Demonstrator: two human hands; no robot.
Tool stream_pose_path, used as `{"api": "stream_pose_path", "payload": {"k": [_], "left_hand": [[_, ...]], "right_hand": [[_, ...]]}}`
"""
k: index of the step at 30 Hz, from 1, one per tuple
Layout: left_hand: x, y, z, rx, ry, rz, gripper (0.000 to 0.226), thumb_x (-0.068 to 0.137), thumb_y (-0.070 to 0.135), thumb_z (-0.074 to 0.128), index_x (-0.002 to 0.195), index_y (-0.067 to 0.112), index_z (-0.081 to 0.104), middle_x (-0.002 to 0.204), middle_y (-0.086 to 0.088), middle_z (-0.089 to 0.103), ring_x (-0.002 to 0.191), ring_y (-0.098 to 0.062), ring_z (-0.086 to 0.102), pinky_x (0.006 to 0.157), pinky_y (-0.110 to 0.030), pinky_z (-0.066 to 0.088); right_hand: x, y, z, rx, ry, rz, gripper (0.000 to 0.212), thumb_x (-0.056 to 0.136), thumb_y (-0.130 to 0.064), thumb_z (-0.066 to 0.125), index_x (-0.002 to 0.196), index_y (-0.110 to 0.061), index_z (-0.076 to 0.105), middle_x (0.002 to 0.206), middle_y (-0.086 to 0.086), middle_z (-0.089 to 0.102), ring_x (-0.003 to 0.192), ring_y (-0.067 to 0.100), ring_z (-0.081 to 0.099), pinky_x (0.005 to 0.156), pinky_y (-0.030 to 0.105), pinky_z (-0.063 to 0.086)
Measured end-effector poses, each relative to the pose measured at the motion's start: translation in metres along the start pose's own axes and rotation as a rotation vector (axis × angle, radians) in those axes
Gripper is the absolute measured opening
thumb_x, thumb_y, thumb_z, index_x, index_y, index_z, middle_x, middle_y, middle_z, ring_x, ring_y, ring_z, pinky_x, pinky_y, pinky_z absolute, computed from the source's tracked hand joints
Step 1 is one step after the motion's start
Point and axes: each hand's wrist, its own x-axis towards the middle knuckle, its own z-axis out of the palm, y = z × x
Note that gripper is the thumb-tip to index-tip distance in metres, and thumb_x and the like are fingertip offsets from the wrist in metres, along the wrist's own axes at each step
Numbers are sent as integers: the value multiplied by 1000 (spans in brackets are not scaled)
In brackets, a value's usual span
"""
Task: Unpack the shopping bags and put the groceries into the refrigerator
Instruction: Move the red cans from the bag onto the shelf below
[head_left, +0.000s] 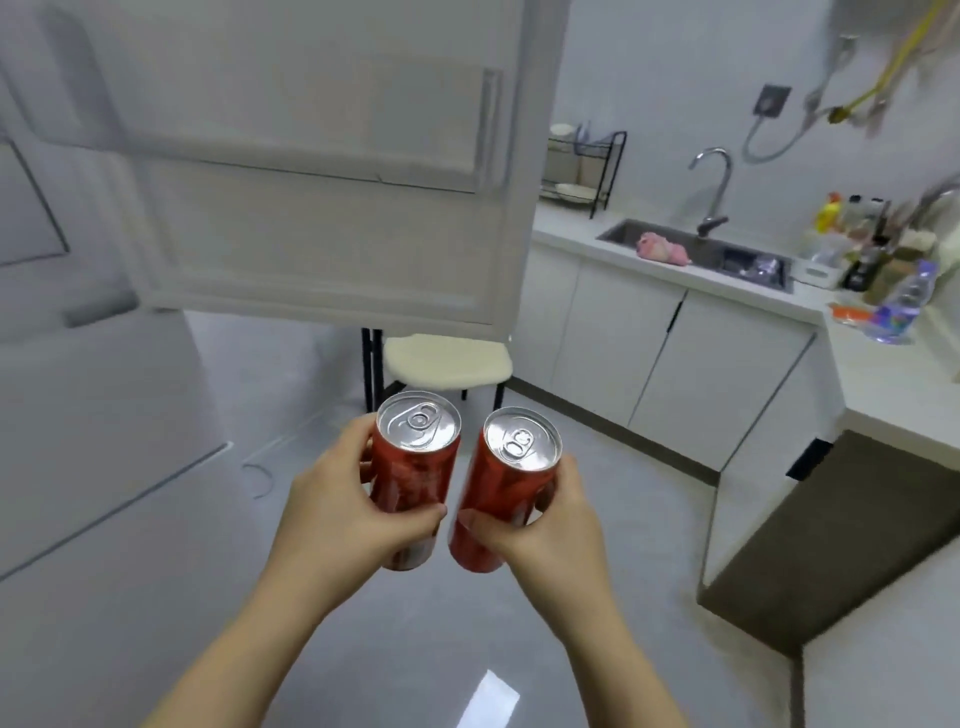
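Each hand clamps a red can: left hand (332, 506), left can (410, 483); right hand (540, 525), right can (498, 493).
The open fridge door (322, 208) hangs ahead over a stool (447, 364) (fridge shelves out of view).

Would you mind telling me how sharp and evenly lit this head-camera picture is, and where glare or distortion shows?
Head view: the two red cans and both hands, left hand and right hand, are fairly sharp; the bottles on the counter at the right edge are smeared; wide-angle bending tilts the open refrigerator door; a bright glare patch lies on the floor; the lighting is soft, with faint shadows.
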Motion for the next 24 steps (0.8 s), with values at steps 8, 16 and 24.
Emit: {"api": "stream_pose_path", "payload": {"k": [8,16,24], "left_hand": [[22,-33,-84,49,297,-146,57,59,21,83,93,48,46,83,30,58,78,19,52,58,-4,36],[48,-41,-138,103,553,-218,61,57,21,83,88,53,40,86,31,54,80,17,49,64,-4,35],[73,-46,-191,150,774,-261,60,56,19,85,91,49,46,85,26,60,79,20,55,63,-6,39]], "right_hand": [[47,-39,102,24,-266,-92,54,59,-17,83,98,-34,50,80,-23,65,78,-10,59,68,18,48],[94,-92,170,83,-546,-239,53,60,-11,81,99,-31,52,78,-22,65,76,-16,58,57,3,42],[136,-144,236,114,-799,-403,52,59,-15,82,96,-36,51,81,-22,65,78,-14,59,58,5,45]]}}
